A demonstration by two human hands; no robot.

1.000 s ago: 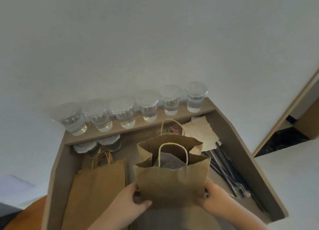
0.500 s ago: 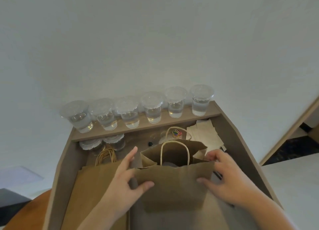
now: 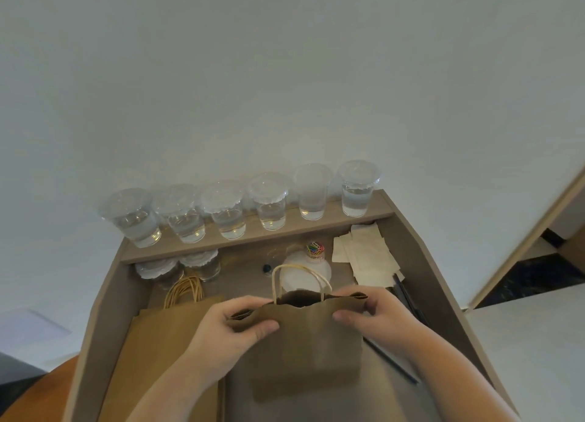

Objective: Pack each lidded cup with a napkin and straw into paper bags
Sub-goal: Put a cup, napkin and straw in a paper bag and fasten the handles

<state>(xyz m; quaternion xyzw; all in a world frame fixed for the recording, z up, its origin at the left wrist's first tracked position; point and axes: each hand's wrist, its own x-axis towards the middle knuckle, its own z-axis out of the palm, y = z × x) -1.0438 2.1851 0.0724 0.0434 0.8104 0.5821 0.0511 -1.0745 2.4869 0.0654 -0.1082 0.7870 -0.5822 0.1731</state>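
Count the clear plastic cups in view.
8. Six line the back ledge from left: cup one, cup two, cup three, cup four, cup five, cup six. Two sit below it at left: cup seven, cup eight. The paper bag may hide more.

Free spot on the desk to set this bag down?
Bare desk in front of the held bag, between flat bag stack and straws. Small gap between low cups and clip jar. Shelf crowded with cups; napkins fill right rear.

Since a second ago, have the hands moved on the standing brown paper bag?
Yes. The left hand and right hand went from the brown paper bag's base up to its top edge, nearer the wooden shelf.
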